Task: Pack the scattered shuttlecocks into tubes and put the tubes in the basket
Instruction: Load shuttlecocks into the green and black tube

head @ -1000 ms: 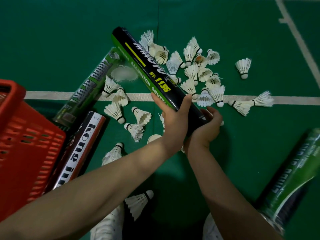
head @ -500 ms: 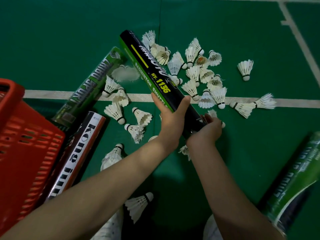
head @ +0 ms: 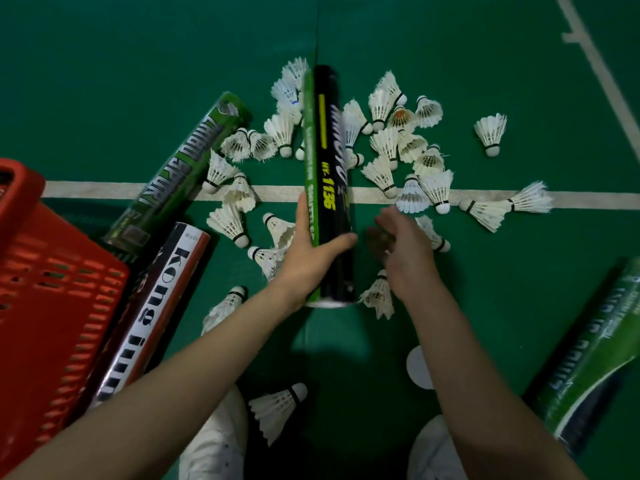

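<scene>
My left hand (head: 308,258) grips a black and green shuttlecock tube (head: 327,168) near its lower end. The tube points away from me over the white court line. My right hand (head: 405,251) hovers just right of the tube, apart from it, fingers loose and blurred, holding nothing I can make out. Several white shuttlecocks (head: 381,171) lie scattered on the green floor around the tube. One shuttlecock (head: 377,297) lies under my right wrist, another (head: 277,407) lies between my shoes. The red basket (head: 52,289) stands at the left edge.
A green tube (head: 183,171) and a black, white and red tube (head: 156,306) lie beside the basket. Another green tube (head: 595,365) lies at the right. A white round cap (head: 417,368) lies on the floor by my right forearm. My white shoes (head: 214,441) show at the bottom.
My right hand has let go of the tube's lower end and moved off to the right. My left hand has swung the tube from slanting left to pointing straight away.
</scene>
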### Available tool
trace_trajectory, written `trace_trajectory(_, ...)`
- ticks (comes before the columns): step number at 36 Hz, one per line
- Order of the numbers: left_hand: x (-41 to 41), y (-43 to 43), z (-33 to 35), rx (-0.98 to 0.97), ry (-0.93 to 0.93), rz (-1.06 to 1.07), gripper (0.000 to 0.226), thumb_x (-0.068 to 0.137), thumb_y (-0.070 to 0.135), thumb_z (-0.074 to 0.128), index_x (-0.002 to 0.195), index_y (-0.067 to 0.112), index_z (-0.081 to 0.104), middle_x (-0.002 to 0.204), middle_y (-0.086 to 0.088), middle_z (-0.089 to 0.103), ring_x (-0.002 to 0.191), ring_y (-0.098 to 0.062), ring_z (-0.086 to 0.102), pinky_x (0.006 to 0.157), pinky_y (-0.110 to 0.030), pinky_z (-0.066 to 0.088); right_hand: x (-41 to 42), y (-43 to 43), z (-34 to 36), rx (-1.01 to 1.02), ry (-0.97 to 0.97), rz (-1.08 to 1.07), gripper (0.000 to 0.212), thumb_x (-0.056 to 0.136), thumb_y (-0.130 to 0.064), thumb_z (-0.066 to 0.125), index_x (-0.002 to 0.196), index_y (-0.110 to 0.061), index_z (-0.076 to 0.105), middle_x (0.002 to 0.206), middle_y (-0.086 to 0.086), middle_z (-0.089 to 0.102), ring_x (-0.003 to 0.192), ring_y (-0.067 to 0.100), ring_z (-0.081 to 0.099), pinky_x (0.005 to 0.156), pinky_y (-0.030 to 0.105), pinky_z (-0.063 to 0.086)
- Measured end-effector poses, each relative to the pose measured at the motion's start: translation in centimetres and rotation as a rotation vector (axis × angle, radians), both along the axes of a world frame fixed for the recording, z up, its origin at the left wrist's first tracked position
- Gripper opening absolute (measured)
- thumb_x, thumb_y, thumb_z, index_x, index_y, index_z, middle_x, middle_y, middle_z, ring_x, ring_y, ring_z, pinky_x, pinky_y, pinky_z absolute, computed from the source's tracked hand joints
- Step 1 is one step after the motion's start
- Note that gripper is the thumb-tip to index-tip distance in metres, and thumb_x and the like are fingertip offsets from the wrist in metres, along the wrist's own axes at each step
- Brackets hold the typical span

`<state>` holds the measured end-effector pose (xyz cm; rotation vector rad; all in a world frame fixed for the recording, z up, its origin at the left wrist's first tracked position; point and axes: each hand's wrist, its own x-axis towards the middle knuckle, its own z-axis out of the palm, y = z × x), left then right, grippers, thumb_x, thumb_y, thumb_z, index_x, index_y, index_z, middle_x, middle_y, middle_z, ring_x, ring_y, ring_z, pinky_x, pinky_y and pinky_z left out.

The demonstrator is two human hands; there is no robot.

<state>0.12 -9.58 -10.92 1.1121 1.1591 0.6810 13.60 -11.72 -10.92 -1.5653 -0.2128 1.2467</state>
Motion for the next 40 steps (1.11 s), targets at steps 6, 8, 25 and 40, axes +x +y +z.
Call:
trace_trajectory(6, -3.9, -0.7, -1.0, 0.184, 0.304, -0.344, 0.113, 0.075, 0.023, 0.080, 0.149, 0.040, -0.003, 0.144, 0.017, 0.029, 0.122, -0.005, 0.044, 0.091, -0.014, 0.037, 1.7, 1.9, -0.4, 0.061, 0.002, 0.091, 0.033, 0.090, -0.043, 0.058, 0.114, -0.021, 0.056, 0.122, 0.003, 0.059, 0.112, 0.022, 0.056, 0.092, 0.040, 0.047)
trace_trajectory(8, -5.2, -0.5, -0.9, 0.239, 0.394, -0.383, 0.117, 0.069, 0.026, 0.082, 0.147, 0.045, -0.003, 0.138, 0.004, 0.045, 0.106, -0.015, 0.059, 0.089, -0.028, 0.049, 1.9, 2.4, -0.4, 0.059, -0.021, 0.060, 0.048, 0.081, -0.047, 0.065, 0.115, -0.014, 0.054, 0.126, 0.009, 0.058, 0.113, 0.026, 0.056, 0.089, 0.041, 0.048)
trace_trajectory(25, -5.9, 1.9, -0.1, 0.666, 1.094, -0.620, 0.108, 0.072, 0.060, 0.067, 0.152, 0.026, 0.003, 0.135, -0.007, 0.044, 0.116, -0.031, 0.049, 0.094, -0.041, 0.043, -3.0, 0.4, -1.0, -0.005, 0.117, -0.052, 0.076, 0.080, -0.024, 0.073, 0.137, -0.018, 0.024, 0.120, 0.004, 0.059, 0.099, 0.018, 0.062, 0.078, 0.039, 0.058)
trace_trajectory(40, -5.2, 2.9, 1.0, 0.515, 1.034, -0.636, 0.103, 0.071, 0.057, 0.071, 0.147, 0.027, 0.008, 0.123, -0.014, 0.048, 0.100, -0.034, 0.057, 0.085, -0.041, 0.049, 1.2, -1.7, -3.6, -0.108, -0.612, 0.117, 0.024, 0.093, -0.035, 0.052, 0.112, -0.020, 0.056, 0.125, 0.007, 0.051, 0.119, 0.026, 0.048, 0.100, 0.040, 0.041)
